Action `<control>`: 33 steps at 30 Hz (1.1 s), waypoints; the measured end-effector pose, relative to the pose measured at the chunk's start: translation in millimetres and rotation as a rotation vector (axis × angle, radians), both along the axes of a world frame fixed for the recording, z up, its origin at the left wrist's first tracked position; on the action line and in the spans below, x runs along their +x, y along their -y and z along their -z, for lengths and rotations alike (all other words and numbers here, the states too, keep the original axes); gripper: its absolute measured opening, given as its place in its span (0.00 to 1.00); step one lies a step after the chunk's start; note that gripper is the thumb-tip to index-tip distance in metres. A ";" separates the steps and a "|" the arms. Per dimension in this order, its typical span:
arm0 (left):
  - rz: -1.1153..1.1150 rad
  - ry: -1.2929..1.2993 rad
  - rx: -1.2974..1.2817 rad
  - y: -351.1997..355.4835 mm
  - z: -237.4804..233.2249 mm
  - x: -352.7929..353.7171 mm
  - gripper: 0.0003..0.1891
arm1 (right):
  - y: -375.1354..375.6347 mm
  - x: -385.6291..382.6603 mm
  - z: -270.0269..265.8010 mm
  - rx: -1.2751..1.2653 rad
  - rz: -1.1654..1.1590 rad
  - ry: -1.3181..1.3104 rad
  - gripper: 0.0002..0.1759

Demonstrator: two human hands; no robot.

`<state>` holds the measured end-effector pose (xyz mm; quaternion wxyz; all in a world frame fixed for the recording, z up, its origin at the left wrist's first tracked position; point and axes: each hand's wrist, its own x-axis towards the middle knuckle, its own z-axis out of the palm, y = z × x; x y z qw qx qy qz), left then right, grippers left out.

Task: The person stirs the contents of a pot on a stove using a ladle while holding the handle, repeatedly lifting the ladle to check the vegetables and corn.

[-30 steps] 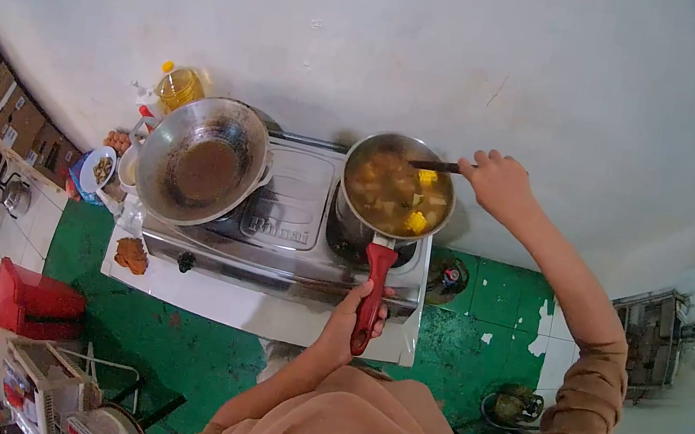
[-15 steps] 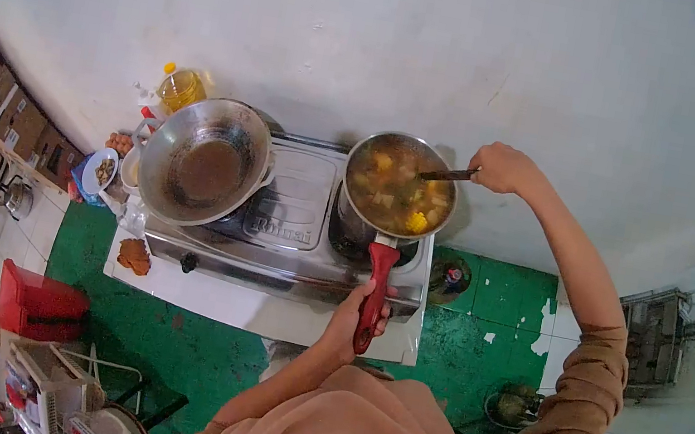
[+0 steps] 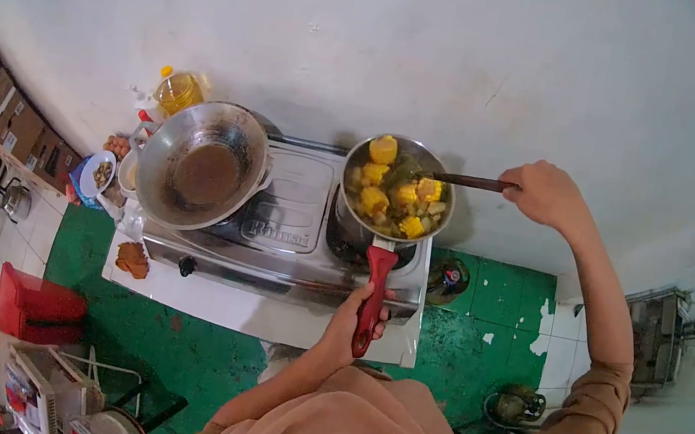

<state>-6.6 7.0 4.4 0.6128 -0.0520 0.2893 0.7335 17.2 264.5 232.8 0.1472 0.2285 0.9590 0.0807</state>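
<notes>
My left hand [image 3: 345, 322] is wrapped round the red handle [image 3: 375, 286] of a metal saucepan [image 3: 344, 187] on the right burner. Inside the pan, several yellow corn pieces [image 3: 412, 227] rise out of the soup among pale vegetable chunks. Above and to the right of the rim, my right hand [image 3: 544, 193] grips the dark handle of a ladle [image 3: 473, 182]. The ladle's far end dips among the food and is hidden there.
A large wok [image 3: 154, 175] stands on the left burner of the stove [image 3: 284, 197]. Behind it is a yellow oil bottle [image 3: 180, 91]; a small white bowl [image 3: 86, 184] sits to its left. An orange-brown cloth [image 3: 132, 260] lies by the stove's front left.
My right hand has moved to the right, and more of the ladle's handle shows. Several corn pieces have come up into view in the pan. My left hand stays on the handle.
</notes>
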 end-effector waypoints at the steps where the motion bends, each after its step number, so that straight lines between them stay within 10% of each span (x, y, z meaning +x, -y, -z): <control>1: 0.000 0.000 -0.012 0.0 -0.6 -0.3 0.22 | 3.8 4.4 -0.4 -0.001 0.001 0.000 0.13; 33: -0.032 -0.028 -0.003 -0.2 0.4 2.6 0.23 | 36.3 100.5 64.0 0.346 -0.035 -0.496 0.23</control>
